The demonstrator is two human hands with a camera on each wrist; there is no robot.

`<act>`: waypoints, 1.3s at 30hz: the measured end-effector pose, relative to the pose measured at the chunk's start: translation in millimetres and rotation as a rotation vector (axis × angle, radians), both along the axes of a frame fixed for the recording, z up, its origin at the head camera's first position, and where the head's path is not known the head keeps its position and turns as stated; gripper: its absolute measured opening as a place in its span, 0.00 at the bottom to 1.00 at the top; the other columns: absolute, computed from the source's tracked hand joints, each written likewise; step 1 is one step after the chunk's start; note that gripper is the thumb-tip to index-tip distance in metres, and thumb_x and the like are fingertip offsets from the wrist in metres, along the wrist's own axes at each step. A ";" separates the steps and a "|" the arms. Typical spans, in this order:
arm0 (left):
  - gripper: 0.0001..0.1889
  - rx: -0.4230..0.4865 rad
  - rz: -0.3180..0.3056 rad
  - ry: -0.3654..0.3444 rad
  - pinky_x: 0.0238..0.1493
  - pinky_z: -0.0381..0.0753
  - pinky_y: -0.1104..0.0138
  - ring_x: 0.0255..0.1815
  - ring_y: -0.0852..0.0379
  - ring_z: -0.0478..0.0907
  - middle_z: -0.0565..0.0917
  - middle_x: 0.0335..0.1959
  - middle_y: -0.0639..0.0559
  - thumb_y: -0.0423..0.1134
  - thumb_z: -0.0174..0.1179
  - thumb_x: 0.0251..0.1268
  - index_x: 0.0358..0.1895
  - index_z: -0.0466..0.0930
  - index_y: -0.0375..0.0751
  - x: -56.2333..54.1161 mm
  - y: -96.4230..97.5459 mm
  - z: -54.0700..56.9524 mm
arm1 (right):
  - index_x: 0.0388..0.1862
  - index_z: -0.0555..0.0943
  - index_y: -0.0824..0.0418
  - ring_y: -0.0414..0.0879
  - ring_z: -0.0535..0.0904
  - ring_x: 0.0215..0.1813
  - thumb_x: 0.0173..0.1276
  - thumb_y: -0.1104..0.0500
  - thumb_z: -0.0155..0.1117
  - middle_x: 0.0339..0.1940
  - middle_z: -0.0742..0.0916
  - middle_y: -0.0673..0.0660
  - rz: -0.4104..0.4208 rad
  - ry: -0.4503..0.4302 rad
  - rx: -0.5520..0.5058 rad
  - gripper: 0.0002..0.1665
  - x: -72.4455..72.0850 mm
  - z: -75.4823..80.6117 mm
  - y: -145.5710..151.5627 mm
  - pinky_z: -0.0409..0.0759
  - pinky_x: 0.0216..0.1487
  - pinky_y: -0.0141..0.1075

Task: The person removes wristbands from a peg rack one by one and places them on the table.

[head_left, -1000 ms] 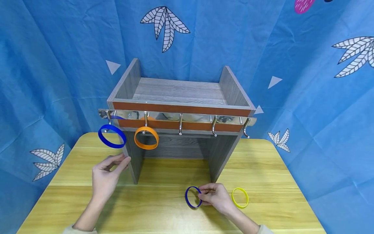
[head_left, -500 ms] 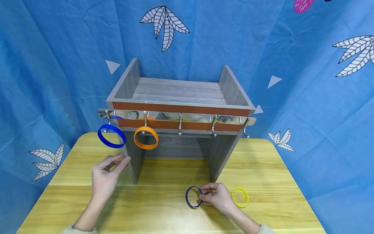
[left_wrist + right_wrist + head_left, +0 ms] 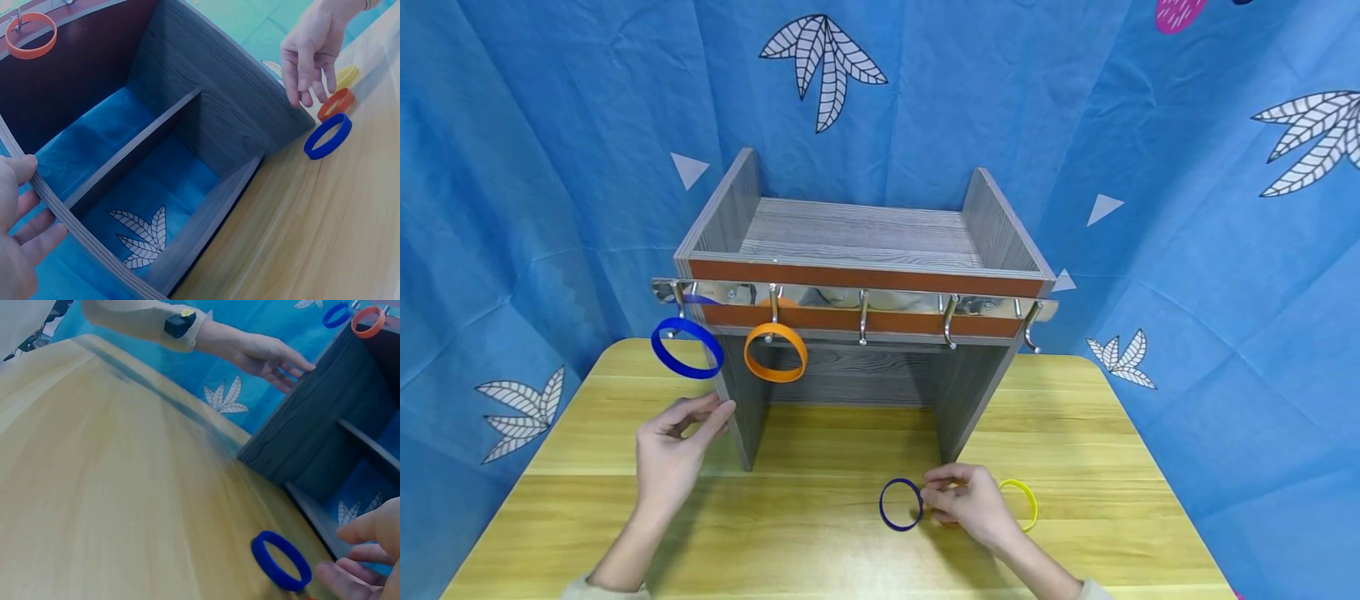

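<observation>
My left hand (image 3: 672,454) pinches the front edge of the grey wooden shelf's left side panel (image 3: 741,433), thumb on one face and fingers on the other. Low over the table near the shelf's right foot, my right hand (image 3: 967,504) has loosely bent fingers and holds nothing. A dark blue wristband (image 3: 882,505) lies on the table just left of its fingertips. Partly hidden under that hand is an orange wristband (image 3: 350,98). A yellow wristband (image 3: 1034,507) lies beyond it, to the right.
A metal hook rail (image 3: 910,303) runs across the shelf's front. A blue wristband (image 3: 688,372) hangs on its leftmost hook and an orange one (image 3: 777,377) on the second. Three hooks to the right carry nothing. A blue patterned curtain (image 3: 925,100) surrounds the table.
My right hand has let go of the dark blue wristband and shifted slightly right, overlapping the yellow one in the head view. My left hand has stayed on the panel.
</observation>
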State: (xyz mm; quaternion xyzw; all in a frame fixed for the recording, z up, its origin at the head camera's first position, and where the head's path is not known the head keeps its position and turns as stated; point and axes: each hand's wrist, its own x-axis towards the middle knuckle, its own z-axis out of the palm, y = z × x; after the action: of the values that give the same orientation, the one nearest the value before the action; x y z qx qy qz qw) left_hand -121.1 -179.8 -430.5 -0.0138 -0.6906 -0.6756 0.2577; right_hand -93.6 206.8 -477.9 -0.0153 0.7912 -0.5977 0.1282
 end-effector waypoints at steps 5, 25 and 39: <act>0.08 -0.019 0.010 -0.012 0.35 0.91 0.74 0.29 0.66 0.88 0.91 0.32 0.63 0.20 0.71 0.60 0.43 0.89 0.23 0.3 -0.2 0.9 | 0.59 0.80 0.79 0.43 0.90 0.38 0.69 0.66 0.73 0.48 0.88 0.65 -0.014 0.002 -0.021 0.24 0.5 10.4 0.2 0.95 0.42 0.40; 0.08 -0.020 0.013 -0.013 0.34 0.91 0.75 0.29 0.67 0.88 0.91 0.32 0.63 0.20 0.71 0.60 0.43 0.89 0.23 0.5 -0.6 1.0 | 0.54 0.84 0.75 0.39 0.91 0.38 0.69 0.68 0.73 0.41 0.90 0.62 -0.108 0.167 -0.179 0.18 -3.9 58.0 -33.9 0.95 0.45 0.36; 0.08 -0.026 0.019 -0.027 0.34 0.91 0.75 0.28 0.67 0.88 0.91 0.31 0.64 0.20 0.72 0.60 0.43 0.89 0.24 -0.3 -0.5 0.9 | 0.52 0.83 0.79 0.38 0.91 0.38 0.69 0.71 0.71 0.36 0.90 0.45 -0.036 0.326 -0.299 0.16 -7.9 79.1 -54.7 0.95 0.45 0.38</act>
State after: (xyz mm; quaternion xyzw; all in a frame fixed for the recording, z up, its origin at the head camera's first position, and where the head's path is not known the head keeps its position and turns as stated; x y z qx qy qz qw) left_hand -121.3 -180.3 -429.6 -0.0015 -0.7029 -0.6641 0.2547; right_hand -101.6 152.1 -398.8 -0.1164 0.7043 -0.7001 -0.0157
